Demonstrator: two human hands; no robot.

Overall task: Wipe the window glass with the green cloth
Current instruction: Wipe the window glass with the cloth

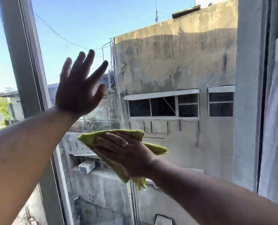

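Nearest the lens: bare left forearm [21,151], entering from the lower left and rising diagonally. Left hand [77,93] raised against the window glass [175,65], back of hand toward the camera, fingers [88,60] spread wide, holding nothing (actual contact of palm with pane not determinable from this angle). Just left of that hand: grey window frame [19,62], tilted in the wide-angle view, a second pane beyond it. Lower and right of centre: green cloth [89,138], bunched and folded, pressed flat on the glass beneath the right hand [127,153]. Fingers of that hand extended and close together, lying over the cloth, pointing up-left; ring [126,143] visible on one finger. Cloth corners protruding above, to the right and below the palm. Right forearm [216,195] entering from the lower right corner. Through the pane: weathered concrete building [175,54] with dark windows, blue sky [78,17], overhead wires. Far right: pale curtain [277,111] hanging beside the grey right-hand frame [248,78].
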